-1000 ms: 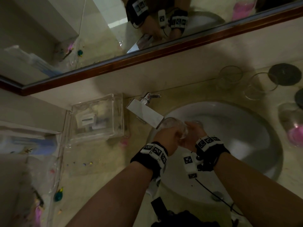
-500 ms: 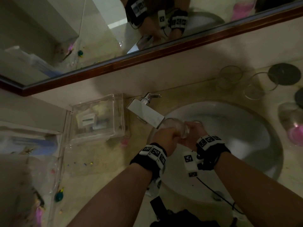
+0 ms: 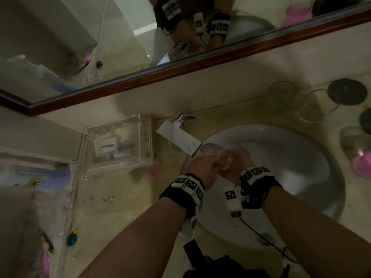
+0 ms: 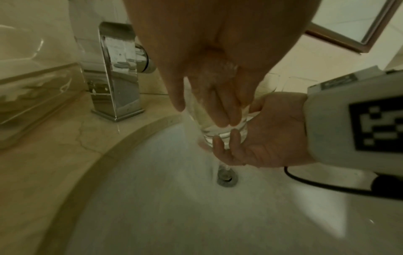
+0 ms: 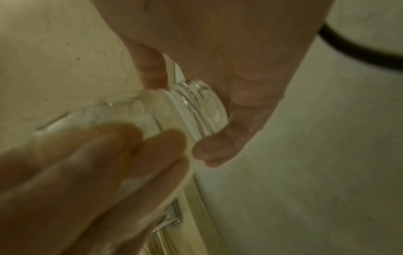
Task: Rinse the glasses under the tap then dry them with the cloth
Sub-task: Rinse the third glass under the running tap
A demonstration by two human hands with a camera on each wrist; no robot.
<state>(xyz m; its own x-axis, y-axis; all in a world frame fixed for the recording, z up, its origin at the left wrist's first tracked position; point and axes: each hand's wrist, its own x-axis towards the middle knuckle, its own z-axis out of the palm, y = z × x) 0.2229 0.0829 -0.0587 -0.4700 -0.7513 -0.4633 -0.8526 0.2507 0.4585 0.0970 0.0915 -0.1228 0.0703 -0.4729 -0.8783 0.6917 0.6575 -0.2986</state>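
Observation:
A clear glass [image 3: 218,155] is tilted under the spout of the chrome tap [image 3: 180,135], over the white sink [image 3: 301,157]. My right hand [image 3: 234,167] grips the thick base [image 5: 196,107], thumb on one side and fingers curled round the other. My left hand [image 3: 202,167] holds the rim end; in the left wrist view its fingers [image 4: 226,112] reach inside the glass [image 4: 220,132] and the thumb lies outside. Water runs down past the glass into the basin. I cannot pick out a cloth.
Two more clear glasses [image 3: 281,95] [image 3: 317,105] stand on the counter at the back right beside dark round lids [image 3: 347,91]. A glass with something pink [image 3: 359,157] is at the right edge. A clear plastic box [image 3: 120,141] stands left of the tap. The drain [image 4: 225,177] lies below the hands.
Both hands stay at the spout with the glass between them; the glass and the left hand have only shifted slightly.

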